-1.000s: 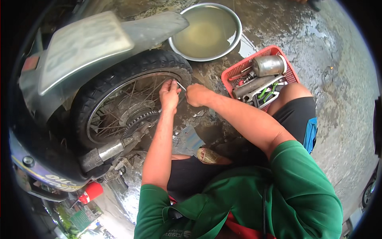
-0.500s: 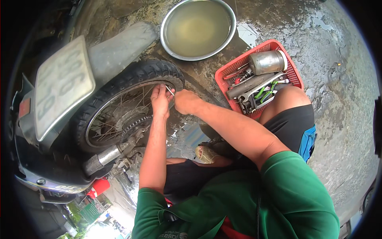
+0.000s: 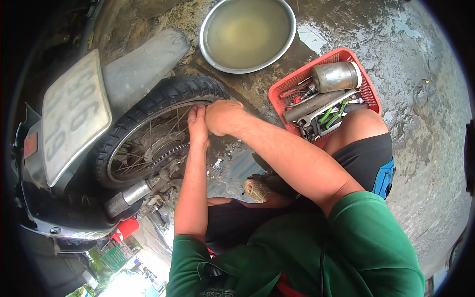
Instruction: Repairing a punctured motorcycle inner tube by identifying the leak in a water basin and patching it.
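**Both hands at the rim of the rear wheel**

At the far left of my view I see the rear of a motorcycle, with its pale number plate (image 3: 74, 116) and the grey mudguard (image 3: 141, 64) above the wheel. Next comes the rear tyre (image 3: 148, 106), black and knobby, standing upright, with the spoked rim (image 3: 148, 148) and the chain sprocket (image 3: 170, 151) inside it.

My left hand (image 3: 198, 123) lies on the right-hand part of the rim, fingers pointing up toward the tyre edge and closed narrow against it. My right hand (image 3: 222, 116) is just beside it, touching it, curled like a fist at the same place. I cannot tell if one of them pinches a small tool or only the tyre bead; the fingers hide this. Both hands are equally near the tyre, which lies directly to their left, its curve running up and away from the fingers.

Further to the right, a round metal basin (image 3: 210, 44) with cloudy water sits on the wet concrete ground (image 3: 420, 114). Beside my right knee stands a red plastic basket (image 3: 363, 81) with a metal can (image 3: 336, 75), wrenches and green-handled tools (image 3: 332, 114) inside.
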Motion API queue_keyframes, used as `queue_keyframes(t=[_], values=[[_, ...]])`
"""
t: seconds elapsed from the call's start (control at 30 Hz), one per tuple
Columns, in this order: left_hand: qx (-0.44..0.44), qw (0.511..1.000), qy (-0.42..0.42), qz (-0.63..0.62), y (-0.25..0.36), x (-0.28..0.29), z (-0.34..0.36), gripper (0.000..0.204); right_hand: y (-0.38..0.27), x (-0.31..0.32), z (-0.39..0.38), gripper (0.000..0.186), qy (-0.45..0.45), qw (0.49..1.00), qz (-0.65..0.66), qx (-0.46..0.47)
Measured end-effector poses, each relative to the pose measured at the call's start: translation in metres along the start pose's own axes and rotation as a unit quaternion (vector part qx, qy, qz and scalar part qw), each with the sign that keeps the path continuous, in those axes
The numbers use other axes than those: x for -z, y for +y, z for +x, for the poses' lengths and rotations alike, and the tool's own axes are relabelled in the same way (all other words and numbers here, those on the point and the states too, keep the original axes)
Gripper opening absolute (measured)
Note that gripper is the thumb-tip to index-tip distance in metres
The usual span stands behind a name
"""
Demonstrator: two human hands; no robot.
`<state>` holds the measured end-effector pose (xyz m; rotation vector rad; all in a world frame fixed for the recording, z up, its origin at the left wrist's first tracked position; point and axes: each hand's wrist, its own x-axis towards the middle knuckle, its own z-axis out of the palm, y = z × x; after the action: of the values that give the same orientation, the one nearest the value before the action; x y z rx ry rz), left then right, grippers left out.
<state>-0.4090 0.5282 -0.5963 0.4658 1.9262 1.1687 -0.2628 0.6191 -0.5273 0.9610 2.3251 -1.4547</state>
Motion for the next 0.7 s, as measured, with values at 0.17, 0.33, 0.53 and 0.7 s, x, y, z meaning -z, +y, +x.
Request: queue_keyframes(t=[0.17,0.33,0.53,0.7], values=[[-0.019,0.998,0.014,-0.066,0.015,-0.011,-0.007,0.017,-0.011,-0.009,-0.008,0.027,0.028,0.999,-0.037,0.015],[-0.005,0.995,-0.006,-0.097,0.003,-0.014,-0.007,0.025,0.032,-0.06,0.01,0.024,0.079,0.997,-0.016,-0.001],[-0.07,0.99,-0.017,-0.121,-0.014,-0.008,-0.009,0.028,0.037,-0.066,0.018,0.023,0.119,0.992,-0.027,0.019],[-0.074,0.986,-0.007,-0.151,-0.011,-0.015,-0.01,0.028,0.035,-0.064,0.023,0.027,0.112,0.993,0.043,0.009]])
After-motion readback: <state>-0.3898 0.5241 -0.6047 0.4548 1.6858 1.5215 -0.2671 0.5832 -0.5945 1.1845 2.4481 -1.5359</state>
